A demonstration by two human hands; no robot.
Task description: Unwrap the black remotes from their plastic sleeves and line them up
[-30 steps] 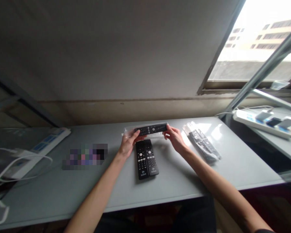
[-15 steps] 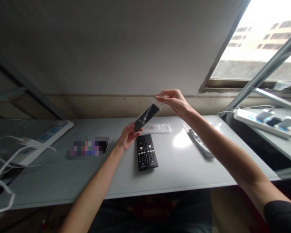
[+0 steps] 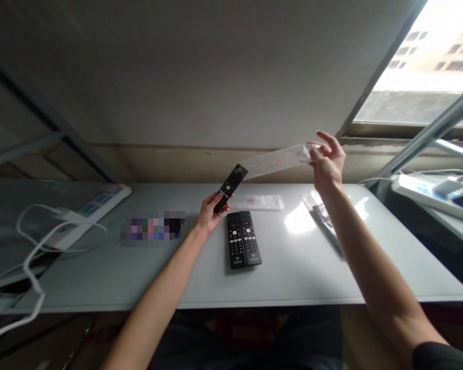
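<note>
Cable (image 3: 37, 293): white, looping over the left end of the grey table (image 3: 301, 277).
Left power strip (image 3: 94, 208): white with blue patches, lying slantwise near the table's left end.
Blurred item (image 3: 152, 226): flat on the table, pixelated, with a dark right end.
Left hand (image 3: 209, 211): gripping the lower end of a black remote.
Held remote (image 3: 231, 187): raised above the table, tilted, buttons showing, upper end leaning right.
Pair of remotes (image 3: 244, 240): black, side by side on the table, just below the left hand.
Flat bag (image 3: 268, 202): clear with a red mark, lying behind the pair.
Raised sleeve (image 3: 278, 160): clear plastic, stretching from the held remote's upper end to the right hand; whether that end is inside, I cannot tell.
Right hand (image 3: 329, 167): thumb and fingers pinching the sleeve's far end, one finger lifted.
Wrapped remote (image 3: 326, 223): on the table, partly hidden by the right forearm.
Right power strip (image 3: 420, 192): white, plugs fitted, beyond the table's right edge.
</note>
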